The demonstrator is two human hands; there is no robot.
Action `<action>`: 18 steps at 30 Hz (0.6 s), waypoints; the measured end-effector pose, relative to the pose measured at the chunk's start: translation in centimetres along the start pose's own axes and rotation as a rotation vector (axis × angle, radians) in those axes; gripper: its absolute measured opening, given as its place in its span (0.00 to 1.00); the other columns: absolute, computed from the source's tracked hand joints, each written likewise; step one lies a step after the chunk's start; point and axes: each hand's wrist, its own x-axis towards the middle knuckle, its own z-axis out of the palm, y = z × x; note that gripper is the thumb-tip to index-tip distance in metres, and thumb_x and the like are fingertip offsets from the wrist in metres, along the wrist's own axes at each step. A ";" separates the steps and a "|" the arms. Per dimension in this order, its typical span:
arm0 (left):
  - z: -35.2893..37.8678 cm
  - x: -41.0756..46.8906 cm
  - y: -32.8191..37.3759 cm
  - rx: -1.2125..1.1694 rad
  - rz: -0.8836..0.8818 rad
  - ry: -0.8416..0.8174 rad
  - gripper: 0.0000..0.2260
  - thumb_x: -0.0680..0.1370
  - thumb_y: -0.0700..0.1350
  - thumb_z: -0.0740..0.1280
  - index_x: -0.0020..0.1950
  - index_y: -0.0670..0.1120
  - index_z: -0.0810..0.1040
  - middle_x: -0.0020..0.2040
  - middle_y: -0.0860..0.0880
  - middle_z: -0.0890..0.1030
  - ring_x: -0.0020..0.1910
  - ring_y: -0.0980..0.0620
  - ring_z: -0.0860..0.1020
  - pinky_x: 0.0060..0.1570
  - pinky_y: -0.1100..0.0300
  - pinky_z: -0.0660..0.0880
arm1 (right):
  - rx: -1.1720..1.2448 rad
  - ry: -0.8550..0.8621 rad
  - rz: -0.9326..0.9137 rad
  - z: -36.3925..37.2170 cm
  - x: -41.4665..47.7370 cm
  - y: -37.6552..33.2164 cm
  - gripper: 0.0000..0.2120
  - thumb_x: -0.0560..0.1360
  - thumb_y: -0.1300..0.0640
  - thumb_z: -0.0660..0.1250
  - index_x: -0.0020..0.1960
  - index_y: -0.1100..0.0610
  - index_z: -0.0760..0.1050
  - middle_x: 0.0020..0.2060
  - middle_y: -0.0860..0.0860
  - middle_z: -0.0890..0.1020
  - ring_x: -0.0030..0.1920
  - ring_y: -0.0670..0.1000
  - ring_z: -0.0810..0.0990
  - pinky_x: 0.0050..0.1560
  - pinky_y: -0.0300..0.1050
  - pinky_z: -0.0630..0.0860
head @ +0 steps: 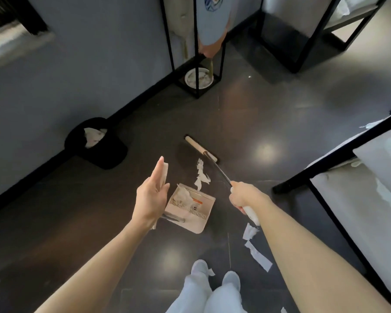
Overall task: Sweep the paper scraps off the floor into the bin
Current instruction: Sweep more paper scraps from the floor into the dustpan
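My right hand (243, 196) grips the white end of a broom handle; the broom head (200, 148) rests on the dark floor ahead. My left hand (152, 192) hovers open with straight fingers above the left side of a beige dustpan (191, 211), which lies on the floor with crumpled paper in it. A torn paper scrap (201, 175) lies between the broom head and the dustpan. More white scraps (256, 247) lie on the floor under my right forearm, and one small scrap (210, 272) sits by my feet. A black bin (97, 143) with white paper inside stands by the wall at the left.
A black metal rack (198, 64) with hanging clothes and a round white dish at its base stands at the far wall. Black-framed beds (339, 159) border the right side. My feet and light trousers (212, 288) are at the bottom.
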 end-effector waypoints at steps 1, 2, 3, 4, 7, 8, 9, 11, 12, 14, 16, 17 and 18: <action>-0.2 0.6 0.3 0.014 -0.041 0.014 0.32 0.79 0.35 0.62 0.76 0.60 0.57 0.56 0.65 0.69 0.55 0.68 0.69 0.53 0.76 0.64 | -0.067 -0.049 0.002 0.3 -0.1 -0.2 0.36 0.73 0.70 0.61 0.78 0.58 0.52 0.71 0.58 0.68 0.64 0.62 0.72 0.43 0.47 0.75; -0.3 1.1 0.6 0.036 -0.046 -0.007 0.31 0.79 0.35 0.63 0.76 0.58 0.57 0.59 0.64 0.69 0.58 0.67 0.67 0.55 0.77 0.63 | -0.115 -0.102 -0.007 0.4 -0.5 -0.4 0.39 0.73 0.71 0.61 0.79 0.56 0.49 0.74 0.57 0.64 0.66 0.62 0.70 0.48 0.49 0.76; -0.5 1.7 1.1 0.030 -0.053 -0.015 0.31 0.79 0.35 0.63 0.76 0.57 0.56 0.61 0.63 0.67 0.61 0.66 0.65 0.58 0.76 0.62 | -0.138 -0.156 -0.022 0.7 -1.1 -0.3 0.41 0.72 0.71 0.62 0.79 0.55 0.46 0.75 0.55 0.62 0.66 0.62 0.71 0.51 0.51 0.75; -0.8 2.0 1.6 0.027 -0.046 -0.024 0.31 0.79 0.35 0.62 0.77 0.56 0.56 0.63 0.63 0.66 0.62 0.66 0.64 0.59 0.74 0.61 | -0.138 -0.210 -0.032 0.8 -1.9 -0.3 0.42 0.73 0.71 0.63 0.79 0.55 0.45 0.75 0.55 0.62 0.62 0.61 0.74 0.50 0.50 0.75; -1.0 2.1 2.4 0.027 -0.033 -0.043 0.30 0.79 0.35 0.62 0.77 0.55 0.57 0.64 0.64 0.64 0.64 0.66 0.63 0.64 0.70 0.60 | 0.074 -0.390 0.000 1.3 -4.2 1.2 0.40 0.75 0.68 0.60 0.79 0.47 0.47 0.54 0.57 0.76 0.33 0.50 0.74 0.35 0.41 0.73; -1.0 2.1 2.4 0.038 -0.027 -0.050 0.30 0.79 0.35 0.63 0.77 0.55 0.57 0.64 0.63 0.65 0.63 0.65 0.64 0.64 0.70 0.60 | 0.229 -0.425 0.047 1.1 -5.0 1.9 0.39 0.75 0.68 0.58 0.79 0.44 0.49 0.43 0.55 0.77 0.27 0.47 0.70 0.30 0.38 0.71; -0.9 2.2 2.4 0.032 -0.028 -0.049 0.30 0.79 0.35 0.63 0.77 0.55 0.57 0.63 0.63 0.65 0.63 0.65 0.64 0.63 0.70 0.60 | 0.358 -0.433 0.086 0.7 -5.8 2.6 0.37 0.76 0.68 0.58 0.78 0.42 0.51 0.35 0.53 0.75 0.23 0.45 0.68 0.26 0.36 0.69; -0.8 2.0 2.5 0.016 -0.044 -0.060 0.30 0.79 0.35 0.63 0.77 0.56 0.58 0.64 0.63 0.65 0.63 0.66 0.64 0.62 0.70 0.60 | 0.516 -0.402 0.116 -0.5 -7.4 3.9 0.35 0.76 0.68 0.58 0.77 0.42 0.56 0.29 0.51 0.74 0.19 0.44 0.65 0.22 0.35 0.66; -0.7 1.7 2.5 0.005 -0.049 -0.072 0.30 0.79 0.35 0.63 0.76 0.56 0.58 0.65 0.63 0.65 0.63 0.66 0.63 0.62 0.71 0.60 | 0.566 -0.383 0.115 -1.1 -8.2 4.3 0.35 0.76 0.69 0.58 0.76 0.42 0.58 0.29 0.51 0.74 0.18 0.43 0.65 0.21 0.34 0.66; -0.6 1.1 2.3 0.000 -0.048 -0.094 0.30 0.79 0.35 0.62 0.76 0.57 0.58 0.66 0.63 0.65 0.63 0.65 0.64 0.58 0.75 0.61 | 0.627 -0.343 0.116 -1.7 -9.9 4.9 0.35 0.76 0.70 0.58 0.76 0.43 0.59 0.26 0.50 0.74 0.18 0.43 0.65 0.20 0.34 0.65; -0.3 0.6 2.2 -0.001 -0.026 -0.124 0.31 0.79 0.34 0.63 0.76 0.58 0.58 0.65 0.62 0.67 0.62 0.64 0.66 0.50 0.82 0.62 | 0.637 -0.301 0.120 -1.6 -11.4 5.4 0.36 0.75 0.70 0.58 0.76 0.42 0.58 0.26 0.50 0.74 0.17 0.43 0.65 0.21 0.35 0.66; 0.0 0.3 2.2 0.013 -0.006 -0.140 0.31 0.79 0.34 0.63 0.75 0.58 0.59 0.63 0.63 0.69 0.61 0.65 0.68 0.46 0.84 0.63 | 0.643 -0.279 0.121 -1.3 -11.9 5.7 0.36 0.75 0.70 0.58 0.76 0.43 0.58 0.28 0.51 0.73 0.18 0.43 0.65 0.21 0.35 0.66; 0.3 0.0 2.4 0.027 0.014 -0.159 0.31 0.78 0.34 0.64 0.75 0.58 0.59 0.60 0.64 0.71 0.57 0.66 0.70 0.43 0.84 0.63 | 0.662 -0.253 0.126 -1.0 -12.3 6.2 0.35 0.75 0.70 0.58 0.76 0.43 0.59 0.29 0.51 0.73 0.18 0.43 0.65 0.21 0.35 0.66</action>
